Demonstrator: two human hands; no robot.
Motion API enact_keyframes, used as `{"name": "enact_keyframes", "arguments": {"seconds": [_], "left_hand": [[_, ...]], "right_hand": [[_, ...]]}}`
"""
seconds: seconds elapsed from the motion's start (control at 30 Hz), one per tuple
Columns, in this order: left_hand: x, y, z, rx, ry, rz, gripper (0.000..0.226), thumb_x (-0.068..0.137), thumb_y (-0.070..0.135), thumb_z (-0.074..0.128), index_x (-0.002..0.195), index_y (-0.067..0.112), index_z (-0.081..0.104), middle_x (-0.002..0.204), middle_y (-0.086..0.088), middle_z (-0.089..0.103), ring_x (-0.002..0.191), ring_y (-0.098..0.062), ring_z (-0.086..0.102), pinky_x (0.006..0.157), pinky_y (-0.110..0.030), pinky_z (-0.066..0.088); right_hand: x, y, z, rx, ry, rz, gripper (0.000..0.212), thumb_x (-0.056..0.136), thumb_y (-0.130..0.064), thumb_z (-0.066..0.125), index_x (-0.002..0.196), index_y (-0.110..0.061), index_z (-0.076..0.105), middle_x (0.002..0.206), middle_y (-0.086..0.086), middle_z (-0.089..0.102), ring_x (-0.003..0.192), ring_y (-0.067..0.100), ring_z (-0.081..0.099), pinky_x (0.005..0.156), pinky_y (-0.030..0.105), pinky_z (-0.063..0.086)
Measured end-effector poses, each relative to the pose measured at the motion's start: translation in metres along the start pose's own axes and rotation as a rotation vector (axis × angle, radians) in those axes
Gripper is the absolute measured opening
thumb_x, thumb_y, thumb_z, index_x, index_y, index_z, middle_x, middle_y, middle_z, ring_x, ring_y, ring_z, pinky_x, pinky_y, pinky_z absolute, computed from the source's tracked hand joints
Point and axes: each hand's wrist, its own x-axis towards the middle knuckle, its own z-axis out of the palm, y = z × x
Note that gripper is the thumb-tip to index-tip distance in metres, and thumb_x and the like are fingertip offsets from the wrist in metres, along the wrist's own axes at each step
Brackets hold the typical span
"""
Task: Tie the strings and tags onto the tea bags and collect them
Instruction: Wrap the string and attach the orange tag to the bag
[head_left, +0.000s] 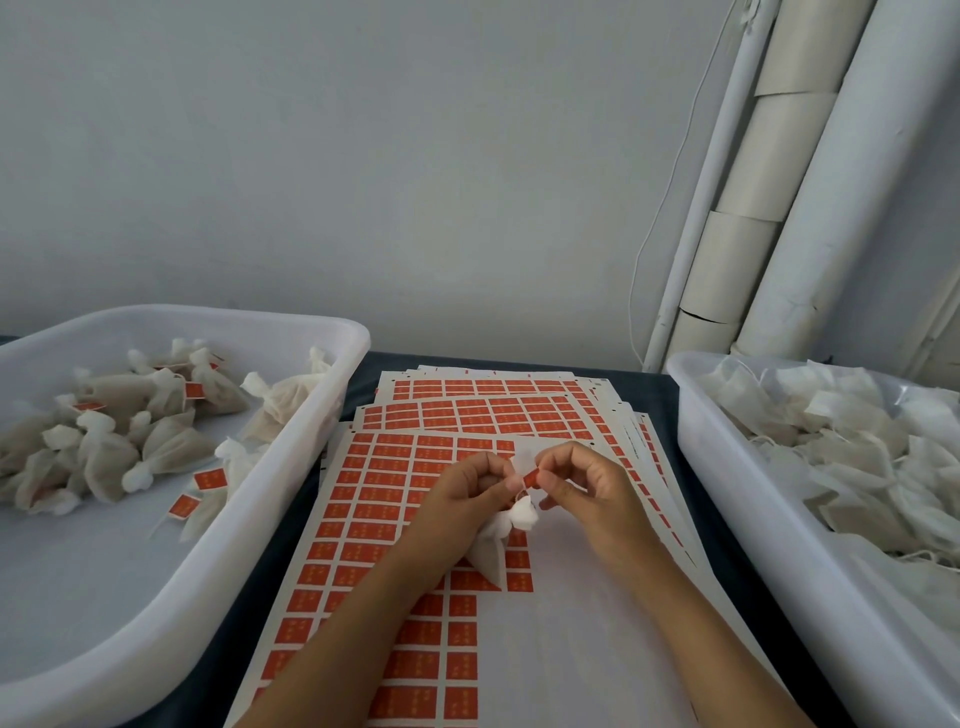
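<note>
The step in hand appeared to be fixing a small orange rectangular paper tag (530, 478) to the string of a white gauzy tea bag (500, 540); to do it well, I judged, the tag should be pressed flat around the string close to the gathered neck, with the bag kept steady so the thin string did not slip out. The left hand (467, 493) had its fingers curled round the bunched neck of the tea bag, whose body hung below over the topmost white sheet of orange peel-off tags (395, 519), near the middle of the dark surface (363, 374); the right hand (582, 486) pinched the tag between thumb and forefinger, just beside the left fingertips and above the bag's neck; the string itself was too fine to trace. Finished, tagged bags lay in the white plastic tub (291, 499) along the left edge; untied bags filled the second white plastic tub (727, 499) along the right edge.
</note>
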Motion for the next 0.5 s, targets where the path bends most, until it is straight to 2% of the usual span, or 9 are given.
{"name": "enact_keyframes", "arguments": {"seconds": [0.3, 0.43, 0.5], "left_hand": [[0.0006, -0.0027, 0.0004, 0.028, 0.026, 0.014, 0.012, 0.094, 0.024, 0.054, 0.084, 0.024, 0.061, 0.075, 0.011, 0.064, 0.072, -0.003, 0.059, 0.062, -0.006, 0.046], [0.0011, -0.0042, 0.0014, 0.056, 0.008, 0.027, 0.013, 0.092, 0.021, 0.057, 0.081, 0.024, 0.062, 0.068, 0.018, 0.062, 0.067, 0.005, 0.058, 0.057, -0.002, 0.042], [0.0016, -0.0047, 0.0012, 0.041, -0.006, 0.028, 0.012, 0.092, 0.020, 0.057, 0.081, 0.022, 0.062, 0.069, 0.016, 0.063, 0.066, 0.004, 0.059, 0.058, -0.003, 0.043]], "right_hand": [[-0.0013, -0.0029, 0.0000, 0.008, -0.008, 0.024, 0.008, 0.089, -0.013, 0.057, 0.085, -0.019, 0.058, 0.090, -0.004, 0.063, 0.084, 0.016, 0.063, 0.071, 0.018, 0.054], [-0.0009, -0.0025, 0.0035, 0.027, 0.027, 0.023, 0.004, 0.089, -0.013, 0.057, 0.087, -0.015, 0.058, 0.093, 0.002, 0.064, 0.083, 0.016, 0.064, 0.069, 0.021, 0.055], [-0.0007, -0.0016, 0.0051, 0.018, 0.035, 0.017, 0.003, 0.090, -0.012, 0.057, 0.088, -0.013, 0.058, 0.092, 0.005, 0.064, 0.083, 0.016, 0.064, 0.068, 0.022, 0.056]]}}
